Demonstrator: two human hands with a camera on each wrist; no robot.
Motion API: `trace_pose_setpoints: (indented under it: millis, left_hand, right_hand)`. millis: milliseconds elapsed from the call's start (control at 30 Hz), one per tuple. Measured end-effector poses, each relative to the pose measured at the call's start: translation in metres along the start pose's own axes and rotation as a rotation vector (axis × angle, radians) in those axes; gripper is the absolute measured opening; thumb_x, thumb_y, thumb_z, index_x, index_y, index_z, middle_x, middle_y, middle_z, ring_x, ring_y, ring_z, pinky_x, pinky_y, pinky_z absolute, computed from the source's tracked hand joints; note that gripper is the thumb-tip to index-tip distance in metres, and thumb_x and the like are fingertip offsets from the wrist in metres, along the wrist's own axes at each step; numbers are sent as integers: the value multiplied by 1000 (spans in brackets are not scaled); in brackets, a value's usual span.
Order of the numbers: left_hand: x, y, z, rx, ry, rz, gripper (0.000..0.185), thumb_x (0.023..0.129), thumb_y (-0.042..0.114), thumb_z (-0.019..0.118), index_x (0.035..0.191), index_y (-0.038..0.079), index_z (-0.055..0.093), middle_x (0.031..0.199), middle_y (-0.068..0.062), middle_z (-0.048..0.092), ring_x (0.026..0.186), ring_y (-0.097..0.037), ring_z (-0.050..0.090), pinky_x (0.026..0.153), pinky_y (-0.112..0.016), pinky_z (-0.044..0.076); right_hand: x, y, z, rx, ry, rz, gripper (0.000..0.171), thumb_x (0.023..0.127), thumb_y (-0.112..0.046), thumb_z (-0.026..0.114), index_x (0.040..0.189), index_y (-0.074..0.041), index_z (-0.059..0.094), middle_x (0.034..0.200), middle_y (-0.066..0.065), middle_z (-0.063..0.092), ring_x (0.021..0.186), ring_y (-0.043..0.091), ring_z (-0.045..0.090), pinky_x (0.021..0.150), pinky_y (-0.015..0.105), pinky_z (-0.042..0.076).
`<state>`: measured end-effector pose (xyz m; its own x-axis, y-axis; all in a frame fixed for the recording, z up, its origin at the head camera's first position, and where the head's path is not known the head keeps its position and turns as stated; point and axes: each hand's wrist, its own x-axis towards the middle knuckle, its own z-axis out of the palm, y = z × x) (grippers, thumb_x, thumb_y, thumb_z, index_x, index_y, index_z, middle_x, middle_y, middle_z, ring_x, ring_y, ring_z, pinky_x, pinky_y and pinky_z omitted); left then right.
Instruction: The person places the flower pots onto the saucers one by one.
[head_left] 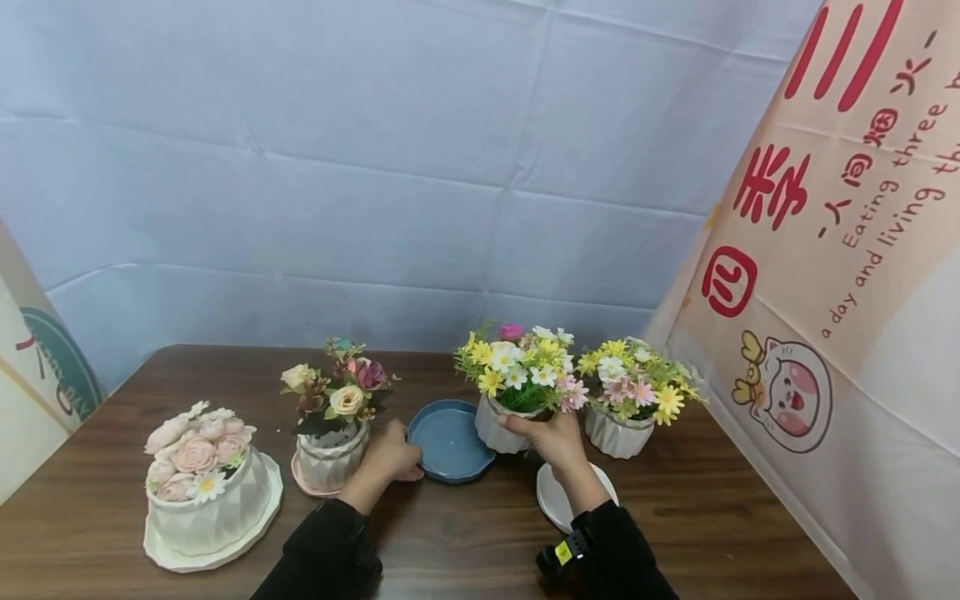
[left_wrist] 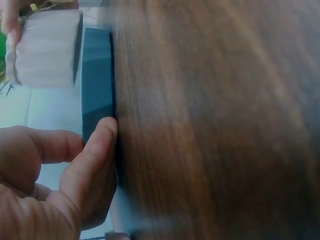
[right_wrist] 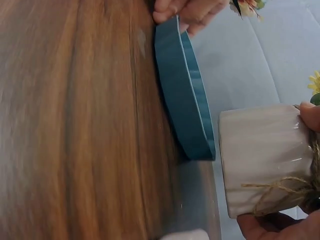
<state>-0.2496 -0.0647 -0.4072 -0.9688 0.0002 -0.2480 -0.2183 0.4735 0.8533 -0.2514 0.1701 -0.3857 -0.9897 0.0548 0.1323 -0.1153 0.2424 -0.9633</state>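
Dark wooden table (head_left: 465, 542), grain running lengthwise; creased pale blue cloth backdrop (head_left: 375, 167) behind, printed banner (head_left: 840, 250) at right. Right hand (head_left: 551, 437) grips a white ribbed pot of yellow and white daisies (head_left: 501, 429), held just above the far edge of a blue saucer (head_left: 448, 440). Left hand (head_left: 390, 457), fingers curled, pinches that saucer's near-left rim. White saucer (head_left: 555, 500) lies under the right wrist.
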Motion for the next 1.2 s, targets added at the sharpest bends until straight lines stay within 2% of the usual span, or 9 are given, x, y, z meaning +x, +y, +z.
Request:
trace_pose_setpoints:
  millis: [167,467,633,833,1200]
  left_hand:
    - [1,-1,1,-31,-4,7,41,80,-8,49,118,-19,37,70,-17,56,51,-16,61,51,-28,53]
    - [2,-4,0,-9,6,14,38,80,-7,51,114,-18,40,69,-16,56,51,-16,61,50,-28,53]
    - [1,-4,-1,-1,9,22,33,80,-6,52,110,-16,42,68,-16,57,51,-17,61,51,-29,53]
    - [0,-2,-2,-6,5,24,24,81,-6,52,102,-12,43,69,-16,56,53,-18,61,52,-29,53]
    - [0,-4,0,-121,-27,36,45,81,-10,47,122,-19,33,86,-24,51,55,-23,60,55,-33,54]
  right_hand:
    - [0,-1,10,-11,16,-38,78,69,-20,83,135,-8,42,133,15,45,119,30,42,96,46,36]
    - [-1,-3,26,11,14,-103,81,65,-14,85,134,-8,44,131,14,47,119,28,43,99,47,33]
    - [-3,-4,38,-27,-11,-129,78,64,-17,85,131,-7,46,126,13,51,114,27,47,96,45,37]
    - [-6,-4,49,-76,-18,-136,77,63,-19,85,129,-6,48,124,14,52,114,28,46,97,46,36]
    - [-6,1,64,-82,-43,-144,79,62,-22,86,130,-8,47,124,14,53,113,28,47,95,46,38]
